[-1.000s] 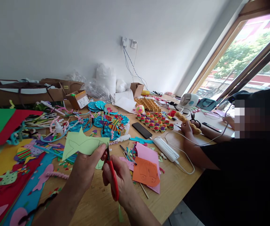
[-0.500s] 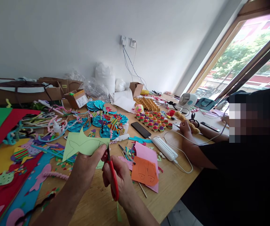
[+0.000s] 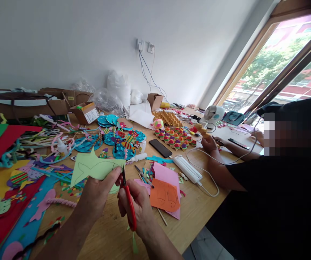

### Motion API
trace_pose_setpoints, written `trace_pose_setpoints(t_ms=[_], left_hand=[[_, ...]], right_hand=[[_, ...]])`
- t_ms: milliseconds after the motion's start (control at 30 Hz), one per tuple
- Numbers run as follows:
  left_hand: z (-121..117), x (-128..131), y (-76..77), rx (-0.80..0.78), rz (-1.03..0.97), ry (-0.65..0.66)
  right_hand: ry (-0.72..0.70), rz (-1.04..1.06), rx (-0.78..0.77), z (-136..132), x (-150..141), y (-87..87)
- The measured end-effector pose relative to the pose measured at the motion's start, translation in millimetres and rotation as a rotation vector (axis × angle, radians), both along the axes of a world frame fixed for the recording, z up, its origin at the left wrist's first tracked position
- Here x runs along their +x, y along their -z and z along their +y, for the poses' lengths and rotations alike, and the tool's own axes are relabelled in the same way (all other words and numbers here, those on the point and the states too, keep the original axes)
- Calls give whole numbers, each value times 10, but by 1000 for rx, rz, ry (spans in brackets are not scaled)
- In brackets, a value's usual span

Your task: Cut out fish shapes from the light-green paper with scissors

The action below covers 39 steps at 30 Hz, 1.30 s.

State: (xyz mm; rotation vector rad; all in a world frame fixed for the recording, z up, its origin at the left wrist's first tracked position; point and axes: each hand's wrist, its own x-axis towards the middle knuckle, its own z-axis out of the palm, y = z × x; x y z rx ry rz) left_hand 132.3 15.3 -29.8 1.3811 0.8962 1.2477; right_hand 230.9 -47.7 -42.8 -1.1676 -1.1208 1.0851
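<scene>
A light green sheet of paper [image 3: 97, 167] with a fish outline drawn on it is pinched in my left hand [image 3: 101, 193], thumb on top. My right hand [image 3: 137, 206] is closed round red-handled scissors [image 3: 130, 207]. Their dark blades point away from me and meet the paper's right edge, close to my left thumb. A thin green paper strip [image 3: 135, 243] hangs below the scissors. Right of my hands lie an orange sheet [image 3: 164, 195] with drawn outlines and a pink sheet [image 3: 166, 172] partly under it.
A phone [image 3: 160, 148], a white power strip [image 3: 187, 169] and its cable lie ahead to the right. Painted egg-carton pieces [image 3: 175, 138] stand beyond. Coloured paper and pipe cleaners crowd the left. At right, a person in black [image 3: 280, 195] handles a carton piece.
The view has shifted slightly, so the table things sit a little further left. My hands, the green paper and the scissors keep nearly the same pose. The other person's hands have moved slightly.
</scene>
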Motion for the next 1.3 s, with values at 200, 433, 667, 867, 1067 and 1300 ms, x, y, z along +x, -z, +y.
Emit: trace_pose_setpoints(t_ms=[200,433,667,867,1067,1300], left_hand=[[4,-4,8,-41,-8,36],[23,-57,1,-24,34,120],[77,-67,31,-30,12,178],[83,-87,-54,-100,7,195],[127,-165,-48,-113,86,271],[137,-171,-75,-84,114,207]], right_hand=[[4,-14,11,-8,27,28],[4,-7,-12,-25,57,62],[-16,-13,-64,-49,77,17],[-30,-71,-82,-68,118,23],[-46,-139,-41,-82,160,90],[-52,-42,-106,-97,127,1]])
